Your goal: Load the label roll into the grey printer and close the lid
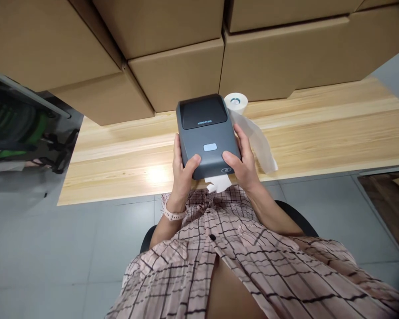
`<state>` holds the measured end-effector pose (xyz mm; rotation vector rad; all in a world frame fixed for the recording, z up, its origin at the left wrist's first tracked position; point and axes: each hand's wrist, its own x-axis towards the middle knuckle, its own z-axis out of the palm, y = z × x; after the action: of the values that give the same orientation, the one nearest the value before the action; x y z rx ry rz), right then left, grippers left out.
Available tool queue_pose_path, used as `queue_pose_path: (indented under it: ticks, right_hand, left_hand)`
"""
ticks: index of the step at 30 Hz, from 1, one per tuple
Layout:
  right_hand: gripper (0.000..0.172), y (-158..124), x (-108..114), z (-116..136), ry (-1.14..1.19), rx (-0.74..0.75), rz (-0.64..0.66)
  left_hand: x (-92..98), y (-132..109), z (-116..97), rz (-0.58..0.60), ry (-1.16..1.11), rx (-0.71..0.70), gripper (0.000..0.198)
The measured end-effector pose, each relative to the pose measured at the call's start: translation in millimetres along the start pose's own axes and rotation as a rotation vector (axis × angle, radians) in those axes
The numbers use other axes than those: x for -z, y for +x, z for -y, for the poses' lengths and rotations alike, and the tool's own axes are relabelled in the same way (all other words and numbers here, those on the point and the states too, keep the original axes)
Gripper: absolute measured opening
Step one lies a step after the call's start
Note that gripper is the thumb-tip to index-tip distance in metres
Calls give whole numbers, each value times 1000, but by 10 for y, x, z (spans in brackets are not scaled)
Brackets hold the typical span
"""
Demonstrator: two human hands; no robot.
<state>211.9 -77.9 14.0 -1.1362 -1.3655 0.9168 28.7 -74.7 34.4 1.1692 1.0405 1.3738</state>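
Between my two hands is a dark grey-blue label printer (208, 137) with a glossy black lid panel and a pale blue button. My left hand (182, 164) grips its left side, thumb on the top near the front corner. On the opposite side my right hand (243, 163) wraps the edge, thumb likewise on top. A torn piece of white paper (219, 182) sticks out of the printer's near end. Just behind it, on the right, a roll of white label paper (236, 103) stands on the table, and a loose strip (261, 144) curls toward the near edge.
Large cardboard boxes (177, 73) are stacked along the back of the wooden table (119, 155). A chair base (58, 146) stands on the floor at the left. Brown flat material (389, 199) lies low at the right. Grey floor tiles (53, 248) show below the table edge.
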Motion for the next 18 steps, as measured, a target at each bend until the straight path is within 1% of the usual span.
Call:
queue_pose_path:
  ticks: [2,3,4,6,7,8,9,10,12,13,14,15,16,18]
  right_hand:
    - [89,-3,-23,0,-10,15,-14]
    - [88,-2,-30,-2,-16,22,-13]
    - [88,2,-33,-4,-19,32,-11]
    - [88,16,-33,-13,-14,55,-11]
    - [87,25,-33,-19,-12,64,-13]
    - [86,35,-34,-26,-11,70,-18]
    - [85,43,-38,-35,-11,71,-26]
    - [84,50,-45,-45,-8,69,-36]
    - [81,57,-63,-62,16,62,-56]
    - [81,57,-71,-66,35,60,-61]
    - [81,56,-77,-64,51,60,-60]
    - [81,54,-78,-52,56,67,-53]
    - [81,51,-73,-31,42,83,-51]
    - [74,49,-45,40,-72,159,-75]
  left_hand:
    - [-12,-52,59,-36,29,-44,89]
    - [-16,-112,97,-80,67,-87,85]
    - [-20,-197,140,-152,114,-156,79]
    - [-29,-420,221,-340,195,-321,58]
    - [-36,-539,250,-427,192,-404,42]
    - [-46,-646,263,-423,159,-389,31]
    - [-58,-733,258,-336,105,-293,37]
    - [-75,-790,235,-205,31,-143,48]
    - [-125,-811,153,94,-129,222,63]
    - [-157,-786,108,188,-193,360,66]
    - [-194,-749,71,231,-235,452,67]
    - [-234,-709,47,227,-252,498,65]
    - [-274,-677,40,193,-247,508,61]
    - [-344,-647,75,75,-192,462,54]
